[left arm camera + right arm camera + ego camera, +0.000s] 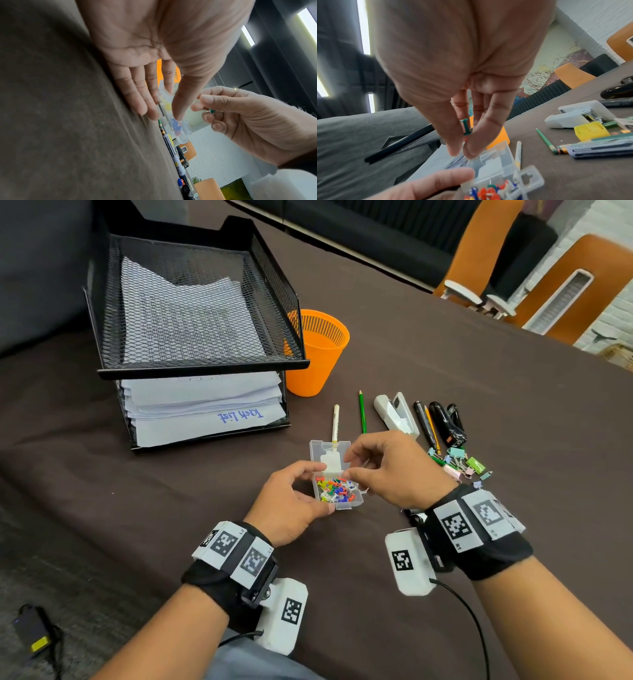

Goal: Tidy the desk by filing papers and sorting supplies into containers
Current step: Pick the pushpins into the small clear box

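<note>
A small clear plastic box (339,494) of coloured push pins (337,489) sits on the brown table, its lid (329,453) standing open at the far side. My left hand (317,487) holds the box at its left side between thumb and fingers; the left wrist view shows the thumb (178,108) pressed on the box (178,128). My right hand (347,465) hovers over the box near the lid and pinches a green push pin (466,127) between thumb and fingers. That pin (211,111) also shows in the left wrist view.
A black mesh paper tray (205,369) stacked with papers (205,405) stands at the back left, an orange cup (318,361) beside it. Right of the box lie a white pen (335,422), green pencil (362,412), white stapler (395,414), black stapler (445,419) and binder clips (462,463).
</note>
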